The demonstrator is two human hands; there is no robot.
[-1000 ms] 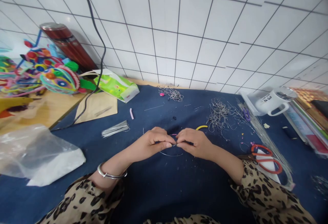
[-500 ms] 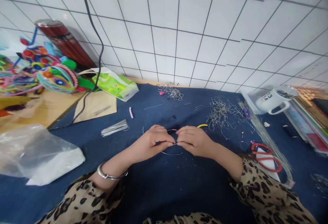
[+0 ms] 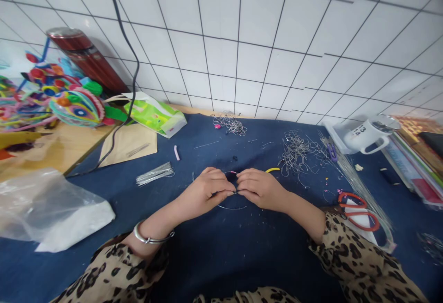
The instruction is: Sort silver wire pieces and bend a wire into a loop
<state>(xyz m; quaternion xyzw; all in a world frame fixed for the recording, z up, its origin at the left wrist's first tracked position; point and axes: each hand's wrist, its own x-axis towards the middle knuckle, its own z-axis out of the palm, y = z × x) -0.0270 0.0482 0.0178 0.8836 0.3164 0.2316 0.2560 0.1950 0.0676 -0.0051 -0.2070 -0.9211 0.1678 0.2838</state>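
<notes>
Both hands meet over the dark blue cloth (image 3: 221, 257), thumbs and fingertips pinched close together. My left hand (image 3: 211, 187) grips one side of a thin metal wire (image 3: 232, 208), which curves below the fingers. Opposite it, my right hand (image 3: 259, 186) pinches the same wire, and a short gap separates the fingertips. A small pink piece (image 3: 233, 172) shows on the wire's upper curve. Most of the wire is hidden behind the fingers. Just behind my right hand lies a yellow curved handle (image 3: 272, 170), its other end covered.
Tangled wire (image 3: 296, 153) lies right of the hands, near orange-handled scissors (image 3: 360, 217) and a white mug (image 3: 372, 136). On the left are a bundle of straight wires (image 3: 155, 173), a plastic bag (image 3: 51, 201) and a green packet (image 3: 155, 116). A tiled wall (image 3: 221, 53) stands behind.
Both hands stay nearly in place, still pinching the wire; the fingertips have shifted very slightly. The whole view has moved by a few pixels.
</notes>
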